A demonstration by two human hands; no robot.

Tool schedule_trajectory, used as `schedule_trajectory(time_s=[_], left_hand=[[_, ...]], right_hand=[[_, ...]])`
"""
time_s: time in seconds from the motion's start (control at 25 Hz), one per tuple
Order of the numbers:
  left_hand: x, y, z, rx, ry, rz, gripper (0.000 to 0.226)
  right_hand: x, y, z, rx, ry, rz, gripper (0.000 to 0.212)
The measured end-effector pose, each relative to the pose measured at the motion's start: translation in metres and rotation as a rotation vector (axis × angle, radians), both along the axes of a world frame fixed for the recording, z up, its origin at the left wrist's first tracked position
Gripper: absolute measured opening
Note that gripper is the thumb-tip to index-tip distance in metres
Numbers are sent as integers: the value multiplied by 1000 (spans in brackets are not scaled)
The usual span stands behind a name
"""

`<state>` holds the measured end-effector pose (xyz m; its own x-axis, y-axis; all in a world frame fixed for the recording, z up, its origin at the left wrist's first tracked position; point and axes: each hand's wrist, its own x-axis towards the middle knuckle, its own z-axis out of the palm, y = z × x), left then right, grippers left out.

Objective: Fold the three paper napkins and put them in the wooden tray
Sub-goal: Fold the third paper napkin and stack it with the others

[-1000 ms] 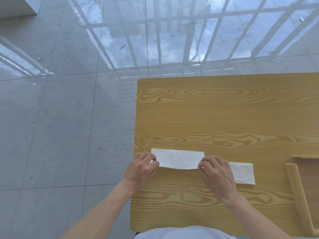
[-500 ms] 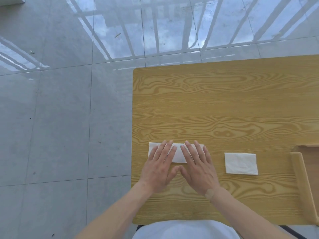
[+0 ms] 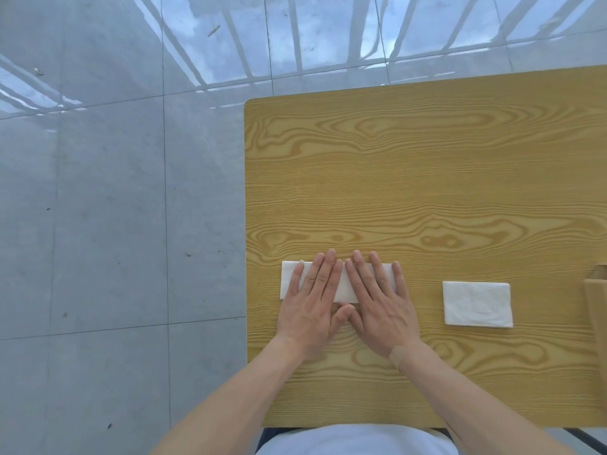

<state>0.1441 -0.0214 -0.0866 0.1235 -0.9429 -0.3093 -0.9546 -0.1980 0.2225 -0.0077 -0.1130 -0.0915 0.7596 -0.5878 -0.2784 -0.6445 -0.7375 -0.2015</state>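
Observation:
A long white napkin strip (image 3: 289,280) lies near the table's front left. My left hand (image 3: 312,300) and my right hand (image 3: 381,300) rest flat on it side by side, fingers spread, covering most of its middle and right part. To the right, apart from my hands, a smaller folded white napkin (image 3: 477,303) lies flat. Only the left rim of the wooden tray (image 3: 596,310) shows at the right border. No third napkin is in sight.
The wooden table (image 3: 427,178) has its left edge close to the napkin strip, with grey tiled floor (image 3: 115,224) beyond it. The far half of the table top holds nothing.
A second ago my fingers pinched the strip's ends. Both hands have since laid flat on it and stay there. The view has shifted slightly.

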Motion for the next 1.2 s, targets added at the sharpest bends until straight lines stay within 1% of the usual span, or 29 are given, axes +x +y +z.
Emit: schedule_trajectory(time_s=[0.24,0.32,0.44,0.56,0.68,0.76,0.84,0.96,1.04,1.12,1.2], left_hand=[[36,25,-2,-14,-38,81,72],[46,30,0,-6,-38,110,71],[49,31,2,9,-27,97,72],[48,30,5,-49,13,134,72],[54,25,11,-166,120,271,69],[62,17,19,-194,91,285,63],[71,7,26,-141,37,268,59],[75,-6,34,-25,24,270,55],[74,-11,37,38,51,293,47],[74,-17,40,104,105,364,36],[72,-23,41,180,113,408,27]], right_hand=[[-30,-11,0,-51,-9,-156,71],[-34,-14,1,-46,-8,-167,71],[-33,-14,0,-49,-14,-163,71],[-35,-15,2,-48,-66,-162,74],[-43,-7,5,-40,-104,-162,77],[-56,9,3,-32,-108,-150,78],[-76,28,-1,-24,-83,-143,76],[-97,43,-2,-22,-11,-171,76],[-98,42,-1,-2,27,-183,76],[-94,42,1,11,42,-189,75],[-94,42,1,16,42,-193,75]])
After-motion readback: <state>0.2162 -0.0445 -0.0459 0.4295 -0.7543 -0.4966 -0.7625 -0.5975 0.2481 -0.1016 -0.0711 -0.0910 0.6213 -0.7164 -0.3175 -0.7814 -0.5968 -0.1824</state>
